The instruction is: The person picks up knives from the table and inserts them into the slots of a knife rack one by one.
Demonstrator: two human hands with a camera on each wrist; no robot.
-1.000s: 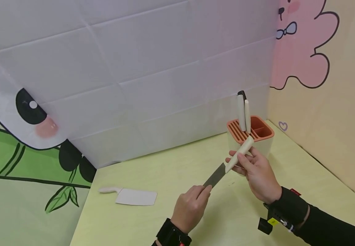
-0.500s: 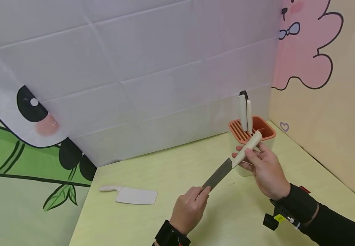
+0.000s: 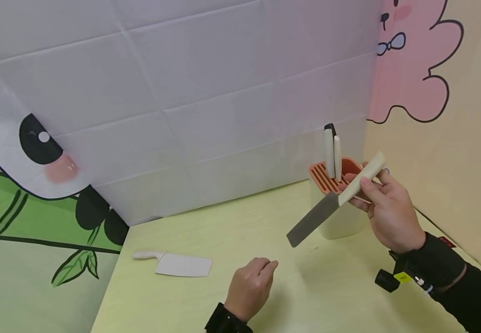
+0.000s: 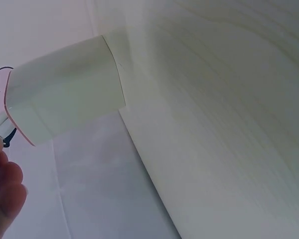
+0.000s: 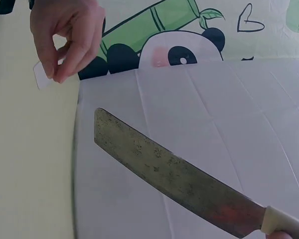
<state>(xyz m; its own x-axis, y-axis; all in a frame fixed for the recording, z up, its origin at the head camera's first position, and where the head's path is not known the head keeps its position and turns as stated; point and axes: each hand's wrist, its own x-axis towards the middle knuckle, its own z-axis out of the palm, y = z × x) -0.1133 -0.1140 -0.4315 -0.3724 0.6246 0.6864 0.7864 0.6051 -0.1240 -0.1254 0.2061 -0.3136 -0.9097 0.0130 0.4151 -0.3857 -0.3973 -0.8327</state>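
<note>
My right hand (image 3: 394, 212) grips the white handle of a kitchen knife (image 3: 314, 219), its dark grey blade angled down to the left. In the right wrist view, the wide blade (image 5: 164, 172) has dark spots and a blunt, slanted end. Left of the blade tip and apart from it, my left hand (image 3: 250, 287) is held with fingers curled and nothing in them. Behind the knife stands a cream knife holder (image 3: 342, 226) with an orange slotted top, partly hidden by my right hand. Several white handles, one black-tipped, stick up from its slots (image 3: 328, 152).
A white cleaver (image 3: 184, 265) lies flat on the pale yellow table (image 3: 173, 307) at the left. Behind the table rises a whitish cloth wall (image 3: 207, 115) with cartoon prints. A beige wall (image 3: 465, 175) borders the right side.
My left hand has let go of the blade's tip. My right hand has carried the knife up and to the right, in front of the holder. The cleaver lies still.
</note>
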